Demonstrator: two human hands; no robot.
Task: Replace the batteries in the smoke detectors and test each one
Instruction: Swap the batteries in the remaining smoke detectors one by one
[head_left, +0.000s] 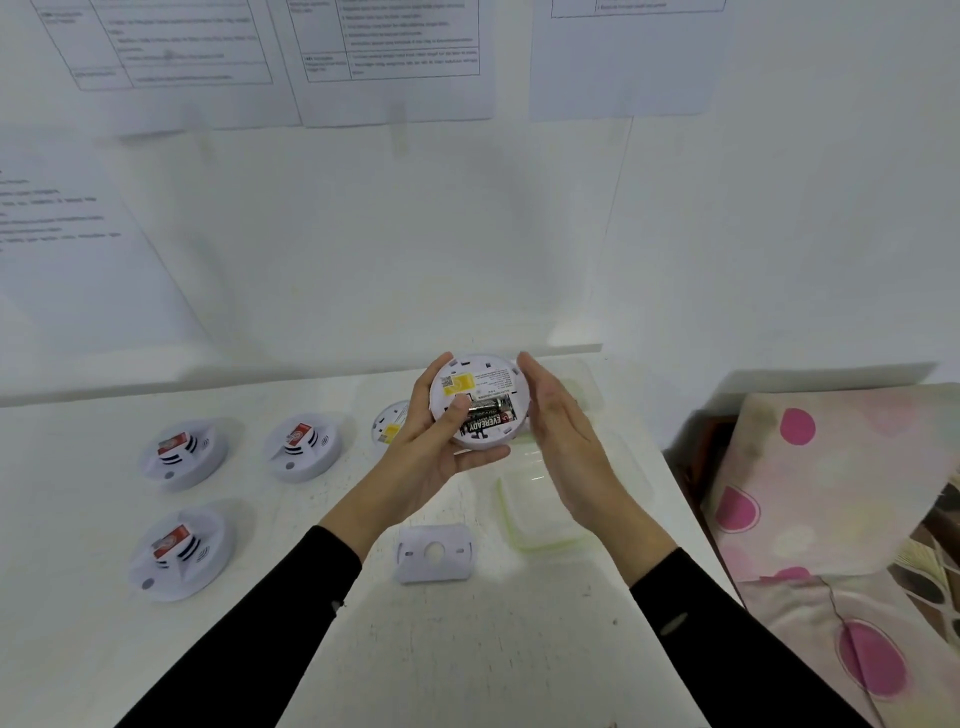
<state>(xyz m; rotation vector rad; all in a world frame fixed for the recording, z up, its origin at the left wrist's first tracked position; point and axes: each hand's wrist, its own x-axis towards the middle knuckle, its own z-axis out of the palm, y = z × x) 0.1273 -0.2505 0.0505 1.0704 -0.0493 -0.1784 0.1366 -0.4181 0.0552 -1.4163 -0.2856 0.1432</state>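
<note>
1. White table (467, 649) fills the lower view, with a patterned cloth (831, 519) past its right edge. Nearest the front edge lie a mounting plate (434, 553), a clear container (540, 512) just right of it, and a near-left detector (179, 553) toward the left edge.
2. Over the table's middle, the left hand (431, 457) grips the smoke detector (480, 387) back-side up, thumb pressed on the batteries (488, 415) in its open bay. The right hand (558, 421) is flat, fingers straight, holding nothing, beside the detector's right rim. I cannot tell whether it touches.
3. Risk, as I judge it: a cell left unseated or reversed would make the test fail. A hard thumb push against a one-handed grip could also tip the unit onto the table.
4. Farther back sit a far-left detector (184, 452) and a middle detector (304, 441). Each carries a red-and-white item I cannot identify.
5. A face-down detector (389, 423) is mostly hidden behind the left hand.
6. Polarity marks and label print are too small to read, and the wall sheets (389, 62) are blurred. The container's contents are unclear.
</note>
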